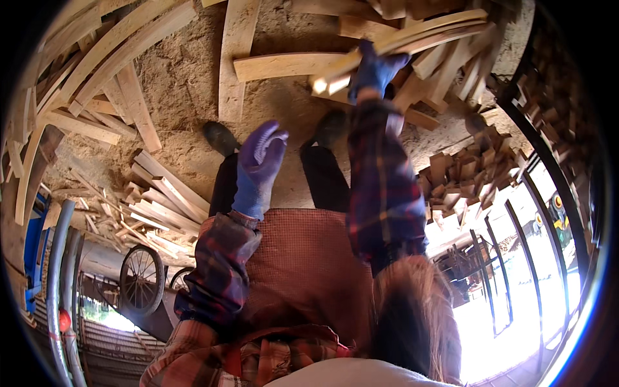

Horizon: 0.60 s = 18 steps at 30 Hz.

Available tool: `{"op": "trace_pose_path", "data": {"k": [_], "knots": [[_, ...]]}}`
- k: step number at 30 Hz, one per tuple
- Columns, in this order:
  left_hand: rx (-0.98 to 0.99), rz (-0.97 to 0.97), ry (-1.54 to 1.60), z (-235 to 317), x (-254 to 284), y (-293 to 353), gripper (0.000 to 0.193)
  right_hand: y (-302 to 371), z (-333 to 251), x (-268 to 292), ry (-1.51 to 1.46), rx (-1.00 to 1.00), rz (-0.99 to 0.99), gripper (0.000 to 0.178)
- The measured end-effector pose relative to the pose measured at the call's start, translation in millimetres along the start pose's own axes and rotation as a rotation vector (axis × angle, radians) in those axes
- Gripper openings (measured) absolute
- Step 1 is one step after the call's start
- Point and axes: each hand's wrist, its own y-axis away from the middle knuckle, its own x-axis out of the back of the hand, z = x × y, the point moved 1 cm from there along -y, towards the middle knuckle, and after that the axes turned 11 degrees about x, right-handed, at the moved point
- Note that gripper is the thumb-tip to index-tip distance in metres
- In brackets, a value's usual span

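Note:
Far ahead, my right hand (376, 69), in a blue-purple glove, is closed around a few long, narrow wooden boards (422, 33). They run from lower left to upper right over a heap of other boards, and their near ends are brightly lit. Part of the grip is hidden behind the glove. My left hand (260, 166), gloved in purple and blue, hangs in front of my apron (303, 251) with its fingers loosely curled and apart. Nothing shows in it. Beyond it, a single board (290, 66) lies across another wide board (236, 61) on the sawdust-covered ground.
Long boards (119, 48) are heaped at the far left, with shorter sticks (164, 200) nearer. On the right lies a pile of cut wood blocks (467, 171) beside dark metal bars (525, 238). A spoked wheel (142, 280) and metal pipes (58, 290) stand at the lower left.

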Motion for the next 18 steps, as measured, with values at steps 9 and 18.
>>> {"op": "trace_pose_path", "data": {"k": [9, 18], "knots": [[0.644, -0.5, -0.116, 36, -31, 124, 0.059, 214, -118, 169, -0.117, -0.557, -0.465, 0.096], [0.896, -0.274, 0.178, 175, -36, 301, 0.038, 273, -223, 260, 0.012, -0.497, -0.771, 0.091]]}}
